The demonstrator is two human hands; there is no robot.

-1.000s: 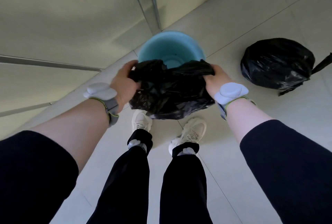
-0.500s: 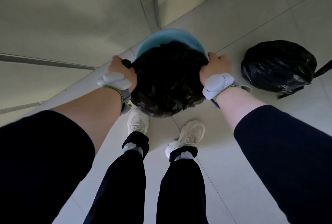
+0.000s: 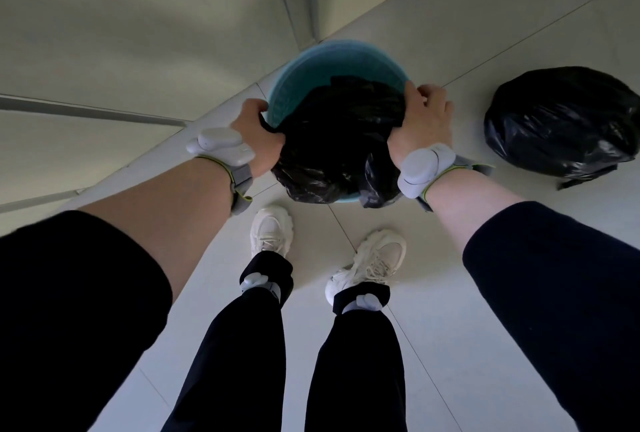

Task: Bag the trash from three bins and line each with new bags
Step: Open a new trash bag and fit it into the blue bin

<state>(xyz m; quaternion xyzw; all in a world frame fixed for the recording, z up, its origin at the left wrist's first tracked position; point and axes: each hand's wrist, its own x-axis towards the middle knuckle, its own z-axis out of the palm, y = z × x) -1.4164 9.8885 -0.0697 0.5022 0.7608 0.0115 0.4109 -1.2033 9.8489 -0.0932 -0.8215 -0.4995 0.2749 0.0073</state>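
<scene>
Pale tiled floor (image 3: 450, 345), grey wall panels (image 3: 121, 33), white sneakers (image 3: 372, 260)

**Liner pulled down onto the near rim**

The black bag (image 3: 332, 141) hid most of the blue bin (image 3: 311, 75) half a second ago; now the far inner wall shows again. Left hand (image 3: 258, 135) and right hand (image 3: 420, 120) have dropped, fingers gripping plastic at opposite rim edges.

Black sleeves (image 3: 561, 293) and trousers (image 3: 356, 369), grey wristbands (image 3: 424, 168), white trainers (image 3: 377, 258).
</scene>
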